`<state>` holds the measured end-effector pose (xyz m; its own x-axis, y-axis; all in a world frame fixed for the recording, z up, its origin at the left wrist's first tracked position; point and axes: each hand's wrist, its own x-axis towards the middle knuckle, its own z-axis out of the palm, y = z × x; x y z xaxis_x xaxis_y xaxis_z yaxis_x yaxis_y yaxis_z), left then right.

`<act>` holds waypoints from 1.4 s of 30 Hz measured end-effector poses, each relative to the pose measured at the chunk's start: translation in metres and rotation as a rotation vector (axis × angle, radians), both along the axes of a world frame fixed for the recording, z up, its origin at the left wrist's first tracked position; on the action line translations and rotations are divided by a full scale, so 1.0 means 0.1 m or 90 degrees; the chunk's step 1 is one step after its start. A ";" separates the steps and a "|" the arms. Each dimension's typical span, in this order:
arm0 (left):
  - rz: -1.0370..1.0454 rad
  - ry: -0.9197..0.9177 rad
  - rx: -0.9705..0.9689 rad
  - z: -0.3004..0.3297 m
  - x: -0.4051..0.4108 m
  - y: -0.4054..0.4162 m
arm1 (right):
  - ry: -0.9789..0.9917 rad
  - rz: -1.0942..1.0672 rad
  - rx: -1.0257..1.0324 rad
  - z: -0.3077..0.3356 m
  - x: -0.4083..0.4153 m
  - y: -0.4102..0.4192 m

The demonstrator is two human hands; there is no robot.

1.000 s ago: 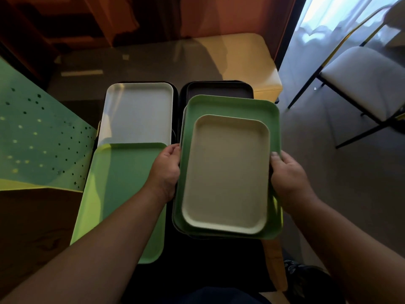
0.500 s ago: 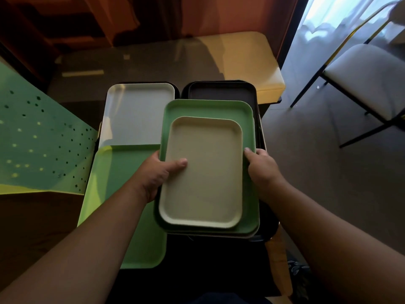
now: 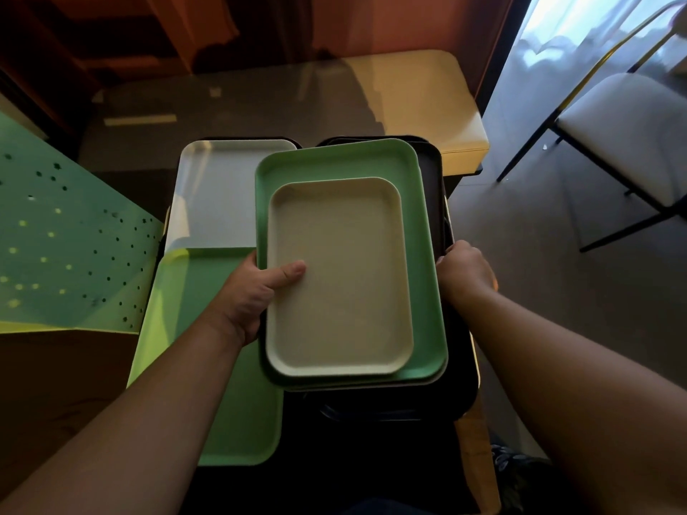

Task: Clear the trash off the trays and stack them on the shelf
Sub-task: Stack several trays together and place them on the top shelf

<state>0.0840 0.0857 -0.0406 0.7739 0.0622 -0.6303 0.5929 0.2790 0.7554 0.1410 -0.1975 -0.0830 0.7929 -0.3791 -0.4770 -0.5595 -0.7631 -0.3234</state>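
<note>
A small cream tray [image 3: 340, 276] lies nested in a larger green tray [image 3: 420, 254], with a pale tray edge showing under them at the bottom. This stack rests over a dark tray [image 3: 433, 169] on the right. My left hand [image 3: 249, 295] grips the stack's left edge, thumb pressed on the cream tray. My right hand [image 3: 464, 271] is closed at the right side, on the edge of the dark tray beside the stack. To the left lie a white tray [image 3: 219, 195] and a light green tray [image 3: 223, 366]. No trash shows on any tray.
A glass-topped table [image 3: 260, 102] stretches behind the trays, with a cream cushioned bench end [image 3: 446, 105] at its right. A green perforated panel [image 3: 63, 250] stands at the left. A white-seated chair [image 3: 624, 128] stands at the right on grey floor [image 3: 557, 273].
The green and cream stack shifted left from its position a second ago and settled lower over the dark tray. My left thumb came onto the cream tray; my right hand slid to the outer edge.
</note>
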 end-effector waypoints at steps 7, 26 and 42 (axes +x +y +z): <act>-0.001 -0.003 0.004 0.06 0.11 -0.04 | -0.173 -0.159 0.291 0.14 -0.15 -0.05; -0.089 -0.136 0.090 0.33 0.18 -0.29 | -0.075 -0.135 0.733 0.52 -0.60 -0.30; -0.096 -0.387 0.324 0.19 -0.04 -0.47 | -0.366 0.009 0.546 0.28 -0.49 -0.22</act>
<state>0.0803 0.0390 -0.0213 0.9952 0.0958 -0.0182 0.0404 -0.2356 0.9710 0.0923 -0.2197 -0.0551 0.9884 -0.0790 -0.1300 -0.1411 -0.1557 -0.9777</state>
